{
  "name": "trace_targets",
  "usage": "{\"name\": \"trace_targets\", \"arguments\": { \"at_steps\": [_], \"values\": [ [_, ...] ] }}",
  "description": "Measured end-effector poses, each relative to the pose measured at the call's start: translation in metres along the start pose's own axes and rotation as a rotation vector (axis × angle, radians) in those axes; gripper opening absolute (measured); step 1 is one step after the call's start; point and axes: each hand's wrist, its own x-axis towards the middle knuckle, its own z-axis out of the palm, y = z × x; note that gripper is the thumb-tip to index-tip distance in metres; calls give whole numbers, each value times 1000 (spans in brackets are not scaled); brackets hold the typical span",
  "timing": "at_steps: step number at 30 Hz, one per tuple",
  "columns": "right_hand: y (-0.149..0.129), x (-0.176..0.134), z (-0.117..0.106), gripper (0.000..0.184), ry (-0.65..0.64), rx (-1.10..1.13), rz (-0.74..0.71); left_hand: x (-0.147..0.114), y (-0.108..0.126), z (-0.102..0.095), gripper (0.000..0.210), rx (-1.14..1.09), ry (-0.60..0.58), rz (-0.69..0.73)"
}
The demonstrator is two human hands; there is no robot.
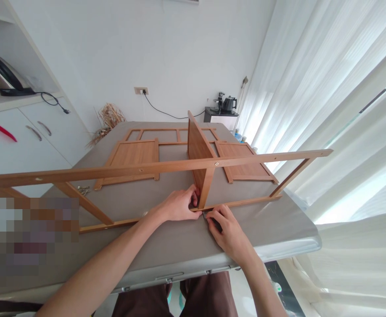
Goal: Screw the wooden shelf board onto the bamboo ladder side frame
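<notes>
A long wooden frame stands on edge across the grey table, its lower rail lying near the front. A wooden panel stands upright and meets the frame at its middle post. My left hand is closed round the foot of this joint, gripping the lower rail. Just to the right, my right hand pinches a small metal piece against the rail's outer face. The fingers hide most of that piece, so I cannot tell whether it is a screw or a tool tip.
Two wooden panels, left and right, lie flat behind the frame. Beyond them lies another wooden frame. Small metal hardware rests at the left. Curtains hang on the right; a kettle stands at the back.
</notes>
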Motion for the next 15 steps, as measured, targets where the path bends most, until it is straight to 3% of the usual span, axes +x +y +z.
{"name": "trace_targets", "arguments": {
  "at_steps": [15],
  "values": [
    [0,-1,-1,17,12,-4,0,1,-2,1,40,-29,4,30]
  ]
}}
